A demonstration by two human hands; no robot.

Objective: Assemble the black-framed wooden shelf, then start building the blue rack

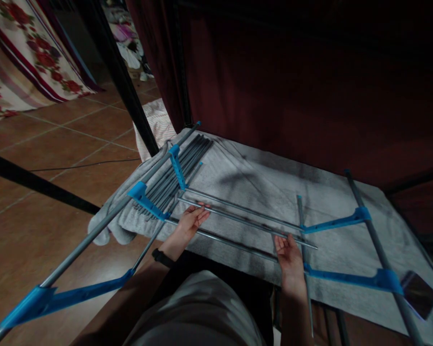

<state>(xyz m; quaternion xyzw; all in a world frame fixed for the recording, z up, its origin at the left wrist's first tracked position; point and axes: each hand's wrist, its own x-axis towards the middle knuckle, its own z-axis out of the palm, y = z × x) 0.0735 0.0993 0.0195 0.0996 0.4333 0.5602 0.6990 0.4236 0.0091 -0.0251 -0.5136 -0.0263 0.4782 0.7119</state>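
Note:
A loose thin grey metal tube (234,218) lies across both my hands, between two other cross tubes of a frame. My left hand (191,221) pinches it near its left end. Toward the right end, my right hand (288,250) has its fingers curled under and around it. The tube's ends stick out free past both hands. The rear cross tube (238,206) and front cross tube (231,241) run between blue plastic brackets (178,168). Those brackets join a long left pole (111,215) and a right pole (377,245).
Several loose tubes (191,156) lie bundled at the left on a grey blanket (274,163). A phone (419,294) rests by the right pole. Dark bed posts (122,77) and a dark red curtain (274,86) border the bed. The tiled floor (57,149) extends left.

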